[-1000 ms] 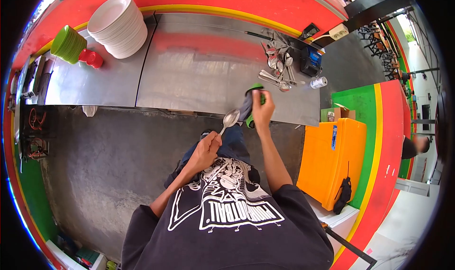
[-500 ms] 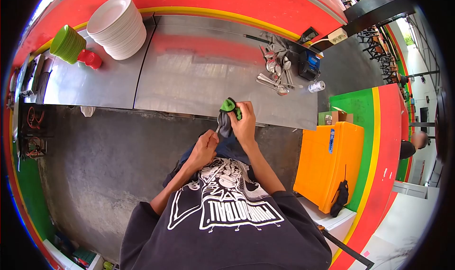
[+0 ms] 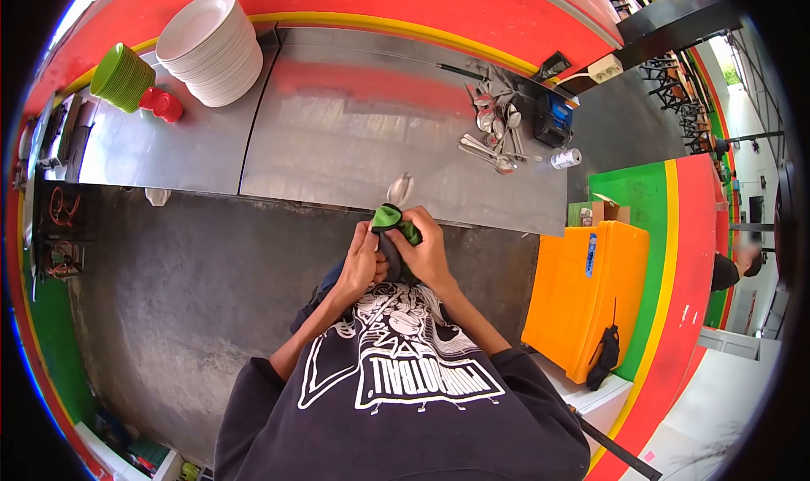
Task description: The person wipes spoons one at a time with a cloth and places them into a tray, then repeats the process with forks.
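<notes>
In front of my chest, a metal spoon (image 3: 401,188) points away from me, its shiny bowl bare above a green and dark grey cloth (image 3: 387,218). The cloth is wrapped around the lower part of the spoon, so the handle is hidden. My left hand (image 3: 361,263) is closed at the handle end, its fingers against the cloth. Bunched cloth sits in the closed fingers of my right hand (image 3: 428,251). On the steel table beyond lies a pile of spoons and other cutlery (image 3: 494,131).
A steel table (image 3: 337,143) spans the front. On it stand white plates (image 3: 215,55), green dishes (image 3: 121,78), red cups (image 3: 162,105), a blue-black box (image 3: 553,118) and a can (image 3: 566,159). An orange cooler box (image 3: 582,299) is at right. Another person (image 3: 727,270) is far right.
The cloth has shifted from the spoon's bowl end down toward the handle, uncovering the bowl. My hands have come closer together, the right one moving down and slightly left.
</notes>
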Demonstrator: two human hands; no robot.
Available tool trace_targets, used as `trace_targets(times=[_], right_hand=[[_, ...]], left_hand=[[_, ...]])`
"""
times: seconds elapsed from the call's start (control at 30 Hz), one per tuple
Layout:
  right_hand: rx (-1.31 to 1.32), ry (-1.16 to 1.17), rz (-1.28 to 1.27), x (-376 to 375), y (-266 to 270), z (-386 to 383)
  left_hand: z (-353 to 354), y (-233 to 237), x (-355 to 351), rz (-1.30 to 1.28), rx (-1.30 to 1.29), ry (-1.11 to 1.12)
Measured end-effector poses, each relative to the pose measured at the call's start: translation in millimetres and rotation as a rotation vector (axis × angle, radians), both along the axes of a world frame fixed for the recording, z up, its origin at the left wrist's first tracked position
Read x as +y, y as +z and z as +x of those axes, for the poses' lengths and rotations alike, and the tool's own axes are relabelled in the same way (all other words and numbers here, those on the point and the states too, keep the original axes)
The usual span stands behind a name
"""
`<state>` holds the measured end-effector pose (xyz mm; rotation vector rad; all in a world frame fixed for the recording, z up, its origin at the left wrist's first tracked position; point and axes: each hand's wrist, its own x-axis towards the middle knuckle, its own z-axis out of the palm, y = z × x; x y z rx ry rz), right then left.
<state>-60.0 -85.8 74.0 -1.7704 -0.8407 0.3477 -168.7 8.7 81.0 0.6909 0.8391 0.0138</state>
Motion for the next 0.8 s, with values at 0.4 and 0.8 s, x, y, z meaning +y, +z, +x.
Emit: trace_targets(times=[0.4, 0.8], right_hand=[[0.138, -0.428, 0.064, 26.9, -30.9, 2.9], [0.182, -0.537, 0.054, 8.2, -43.1, 66.8]], left_hand=[[0.8, -1.9, -3.5, 0.188, -0.031, -0.124], [-11.3, -6.5, -4.1, 0.161, -0.115, -0.128]])
